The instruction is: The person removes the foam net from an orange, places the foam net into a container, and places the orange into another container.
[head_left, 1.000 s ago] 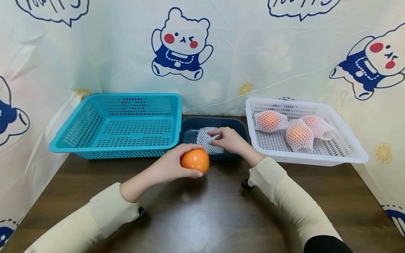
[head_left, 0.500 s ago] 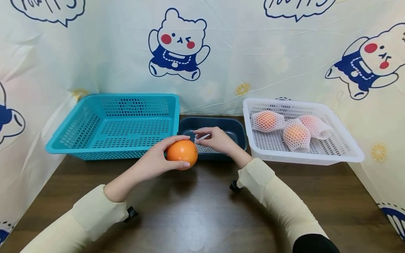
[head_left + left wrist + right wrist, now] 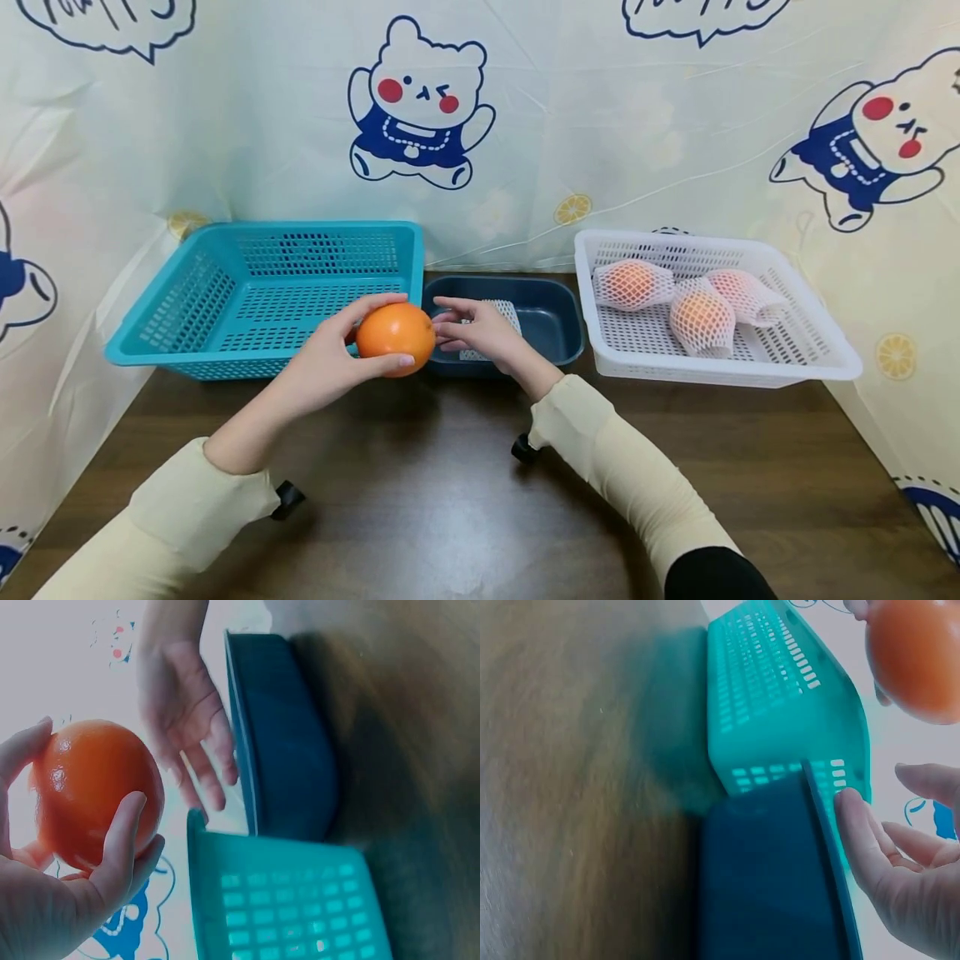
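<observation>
My left hand [image 3: 330, 350] grips a glossy orange [image 3: 396, 339], fingers and thumb curled round it, above the near right corner of the teal basket [image 3: 157, 360]. In the left wrist view the orange [image 3: 94, 791] is held up beside the basket's rim. My right hand [image 3: 480, 333] is over the dark blue tray [image 3: 558, 321], its fingers loosely bent and pointing toward the orange. In the right wrist view that hand [image 3: 907, 870] holds nothing, and the orange [image 3: 922, 664] is apart from it. A white foam net [image 3: 506, 314] lies in the tray, partly hidden behind the right hand.
A white basket [image 3: 810, 362] on the right holds 3 fruits [image 3: 702, 317] in foam nets. All three containers stand in a row at the back of the brown wooden table [image 3: 465, 500], before a printed cloth [image 3: 525, 150].
My left hand has carried the orange leftward from in front of the tray to the teal basket's corner. My right hand has moved left along with it, over the tray.
</observation>
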`<state>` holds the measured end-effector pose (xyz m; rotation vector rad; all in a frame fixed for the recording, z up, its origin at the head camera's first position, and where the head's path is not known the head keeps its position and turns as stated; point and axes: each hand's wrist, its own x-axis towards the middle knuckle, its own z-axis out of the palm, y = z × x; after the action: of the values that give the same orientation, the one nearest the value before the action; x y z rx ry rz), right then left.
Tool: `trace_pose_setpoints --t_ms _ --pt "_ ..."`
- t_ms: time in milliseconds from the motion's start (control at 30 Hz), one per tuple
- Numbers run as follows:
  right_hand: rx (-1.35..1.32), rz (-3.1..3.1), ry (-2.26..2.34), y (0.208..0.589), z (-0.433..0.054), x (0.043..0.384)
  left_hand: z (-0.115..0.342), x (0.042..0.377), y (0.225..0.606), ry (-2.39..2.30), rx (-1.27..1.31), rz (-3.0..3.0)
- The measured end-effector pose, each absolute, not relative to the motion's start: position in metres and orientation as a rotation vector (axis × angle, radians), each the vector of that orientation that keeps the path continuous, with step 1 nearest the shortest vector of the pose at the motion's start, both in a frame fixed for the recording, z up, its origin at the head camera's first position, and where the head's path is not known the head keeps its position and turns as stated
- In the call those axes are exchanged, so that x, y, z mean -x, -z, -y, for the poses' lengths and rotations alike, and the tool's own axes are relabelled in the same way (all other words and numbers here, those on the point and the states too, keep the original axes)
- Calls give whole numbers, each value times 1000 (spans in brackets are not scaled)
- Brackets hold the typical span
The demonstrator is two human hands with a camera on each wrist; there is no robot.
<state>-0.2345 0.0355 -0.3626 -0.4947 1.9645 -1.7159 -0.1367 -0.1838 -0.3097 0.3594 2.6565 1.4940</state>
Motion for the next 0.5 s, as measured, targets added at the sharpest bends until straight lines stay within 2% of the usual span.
trace_pose_setpoints --t_ms 500 --pt "280 -1612 1986 364 -9 220 207 144 308 -1724 -236 -2620"
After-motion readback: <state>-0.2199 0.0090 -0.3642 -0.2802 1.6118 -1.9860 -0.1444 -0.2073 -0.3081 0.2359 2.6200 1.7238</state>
